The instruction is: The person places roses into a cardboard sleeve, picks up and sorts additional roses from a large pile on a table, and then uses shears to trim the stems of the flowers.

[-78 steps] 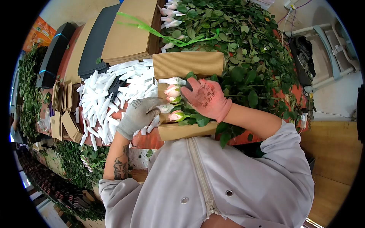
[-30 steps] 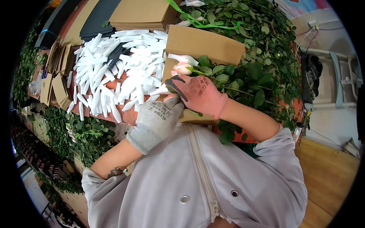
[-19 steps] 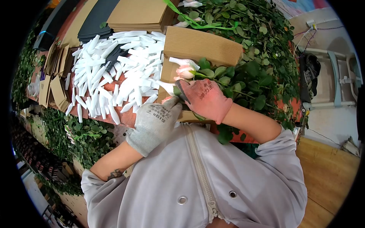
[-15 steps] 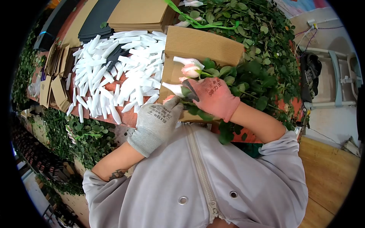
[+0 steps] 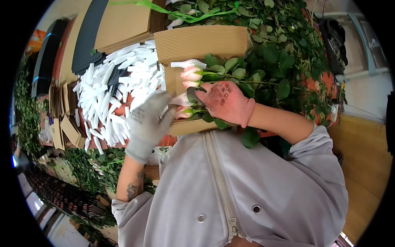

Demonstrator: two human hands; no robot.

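My right hand [image 5: 225, 103], in a red glove with dark fingertips, is closed over rose stems on the corrugated cardboard [image 5: 201, 43]; its grip is partly hidden. Beside its fingers lie pink roses, one upper rose [image 5: 192, 74] and one lower rose [image 5: 184, 112], with heads pointing left. A white mesh sleeve [image 5: 188, 64] lies just above the upper rose, and another mesh sleeve [image 5: 181, 100] sits between the roses. My left hand [image 5: 149, 121], in a grey glove and blurred by motion, is left of the lower rose, thumb apart from the fingers, with nothing visible in it.
A heap of white mesh sleeves [image 5: 101, 88] covers the table's left part. Behind it are stacked brown cardboard sheets [image 5: 123, 24] and black sheets [image 5: 88, 53]. Leafy stems [image 5: 271, 24] fill the far right. Green strapping [image 5: 185, 17] crosses the back.
My left hand has let go beside the lower rose and moved left and down, exposing that rose's head. My right hand stays over the stems. The whole view has shifted.
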